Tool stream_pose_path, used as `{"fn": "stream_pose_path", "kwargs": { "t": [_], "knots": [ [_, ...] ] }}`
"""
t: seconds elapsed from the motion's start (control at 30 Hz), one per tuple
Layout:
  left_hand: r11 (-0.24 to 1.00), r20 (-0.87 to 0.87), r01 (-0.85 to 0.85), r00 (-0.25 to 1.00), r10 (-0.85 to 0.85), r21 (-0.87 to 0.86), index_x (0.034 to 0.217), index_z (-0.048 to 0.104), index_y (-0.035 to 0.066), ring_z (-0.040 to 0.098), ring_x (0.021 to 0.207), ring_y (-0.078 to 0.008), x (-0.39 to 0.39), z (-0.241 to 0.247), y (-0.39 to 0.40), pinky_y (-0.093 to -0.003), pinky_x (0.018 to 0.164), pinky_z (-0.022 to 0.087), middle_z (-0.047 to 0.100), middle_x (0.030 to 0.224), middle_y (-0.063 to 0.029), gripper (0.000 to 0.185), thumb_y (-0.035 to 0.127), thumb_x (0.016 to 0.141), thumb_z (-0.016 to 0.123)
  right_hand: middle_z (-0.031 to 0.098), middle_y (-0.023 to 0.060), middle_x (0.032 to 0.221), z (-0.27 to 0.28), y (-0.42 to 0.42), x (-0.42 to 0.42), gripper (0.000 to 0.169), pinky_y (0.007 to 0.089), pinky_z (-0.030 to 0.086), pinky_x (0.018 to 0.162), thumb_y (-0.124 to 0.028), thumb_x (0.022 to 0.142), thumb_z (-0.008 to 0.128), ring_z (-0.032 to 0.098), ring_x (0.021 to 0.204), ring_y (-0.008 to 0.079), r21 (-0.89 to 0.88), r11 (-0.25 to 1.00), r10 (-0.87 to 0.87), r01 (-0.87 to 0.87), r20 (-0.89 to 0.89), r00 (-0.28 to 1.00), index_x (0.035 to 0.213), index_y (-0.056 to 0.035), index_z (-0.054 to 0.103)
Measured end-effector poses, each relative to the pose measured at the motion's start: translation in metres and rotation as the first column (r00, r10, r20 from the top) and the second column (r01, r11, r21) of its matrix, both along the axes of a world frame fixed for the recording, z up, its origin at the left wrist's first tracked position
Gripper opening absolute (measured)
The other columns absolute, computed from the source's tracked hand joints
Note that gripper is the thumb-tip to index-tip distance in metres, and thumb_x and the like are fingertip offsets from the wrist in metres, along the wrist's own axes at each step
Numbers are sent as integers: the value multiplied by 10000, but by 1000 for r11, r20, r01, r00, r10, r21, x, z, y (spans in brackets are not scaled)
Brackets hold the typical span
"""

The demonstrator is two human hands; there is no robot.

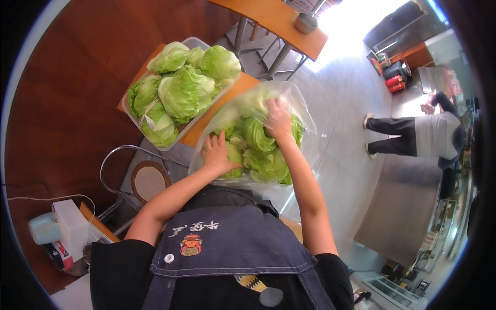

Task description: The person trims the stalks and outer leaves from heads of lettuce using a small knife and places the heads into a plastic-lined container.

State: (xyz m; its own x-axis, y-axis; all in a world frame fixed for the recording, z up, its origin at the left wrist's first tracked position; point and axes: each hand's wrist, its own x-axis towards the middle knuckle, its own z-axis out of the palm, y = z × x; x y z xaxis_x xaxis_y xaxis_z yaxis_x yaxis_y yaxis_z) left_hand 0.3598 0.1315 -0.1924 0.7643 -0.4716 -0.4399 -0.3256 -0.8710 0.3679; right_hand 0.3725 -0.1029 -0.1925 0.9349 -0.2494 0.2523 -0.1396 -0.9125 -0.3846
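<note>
A clear plastic bag (306,151) lies spread open in front of me with several heads of iceberg lettuce (257,133) inside. My left hand (219,155) rests against a lettuce at the bag's left side, fingers and thumb apart. Deeper in the bag, at its far right, my right hand (278,118) touches the leaves. Its fingertips are blurred, so whether it grips a lettuce cannot be told. To the left of the bag stands a translucent plastic tub (190,120), heaped with more lettuce heads (186,93). A whitish tie (148,116) lies over the lettuce at the tub's near left.
The tub stands on an orange-brown tabletop (232,91). A metal-framed chair (151,180) is at my left. Farther off, another table (271,17) holds a metal pot (306,22). A person (430,133) stands to the right beside a steel counter (403,205).
</note>
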Motion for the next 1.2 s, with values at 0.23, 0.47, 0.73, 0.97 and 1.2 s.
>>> {"fn": "stream_pose_path", "kwargs": {
  "t": [0.23,0.47,0.73,0.97,1.2],
  "knots": [
    [975,104,90,992,-70,-202,1456,253,23,398,1243,-406,-23,-1,10,-486,1025,391,428,1299,-224,1128,364,597,900,537,152,1051,-10,2,5,312,481,481,806,-247,803,704,552,1019,369,-21,999,-38,38,8,999,1061,-133,571],
    [830,168,64,985,37,-554,1338,426,18,469,1149,-352,-22,-34,13,-440,997,406,469,1206,-174,931,290,589,907,531,151,1062,-7,3,-1,304,470,486,796,-143,765,684,549,1014,365,-34,999,-31,32,10,999,1046,-133,567],
    [951,-385,-285,897,219,-124,1278,485,-77,500,1213,-325,13,-32,11,-368,943,451,546,1281,-236,956,430,592,914,527,164,1044,-3,9,-1,276,484,472,801,-53,766,634,541,1032,382,30,999,-47,45,56,997,1026,-125,575],
    [929,-800,-369,558,220,-2,1227,563,-84,608,1087,-270,52,-34,13,-340,876,488,624,1212,-209,877,440,612,905,552,141,1066,-14,4,-2,279,484,488,836,-60,772,616,546,1045,385,30,996,-88,88,22,996,1036,-140,576],
    [971,-682,-125,730,-48,-202,1353,449,-116,587,1169,-256,33,-51,-5,-344,984,461,590,1285,-213,1000,377,614,906,568,149,1021,-19,7,-1,262,460,500,808,-67,766,612,568,992,365,-14,998,-67,69,101,993,1020,-106,561]
  ]
}}
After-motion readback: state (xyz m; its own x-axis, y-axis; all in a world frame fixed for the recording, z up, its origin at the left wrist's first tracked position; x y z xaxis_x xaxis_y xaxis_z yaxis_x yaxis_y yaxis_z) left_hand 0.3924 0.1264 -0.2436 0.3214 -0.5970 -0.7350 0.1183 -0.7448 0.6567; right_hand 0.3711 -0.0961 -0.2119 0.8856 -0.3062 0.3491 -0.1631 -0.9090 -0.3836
